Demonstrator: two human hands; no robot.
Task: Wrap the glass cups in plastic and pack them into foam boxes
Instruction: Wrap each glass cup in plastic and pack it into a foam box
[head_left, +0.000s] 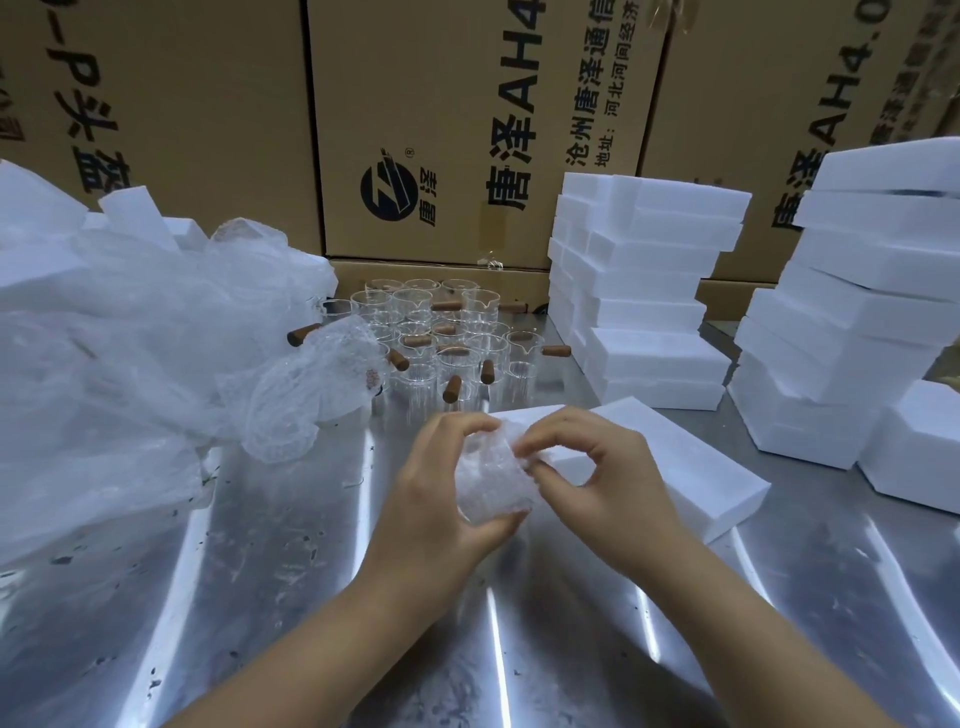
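Left hand (436, 499) and right hand (608, 483) fingers (457, 423) clamp a bubble-wrapped cup (491, 486), foam box (691, 467) just behind.

The foam boxes (644, 291) were plain white, the counter (270, 597) streaked silver steel; the glass cups (441, 332) were clear with brown wooden handles (451, 388); the bubble wrap (491, 480) was translucent white and dimpled; the cardboard cartons (457, 119) were tan with black print
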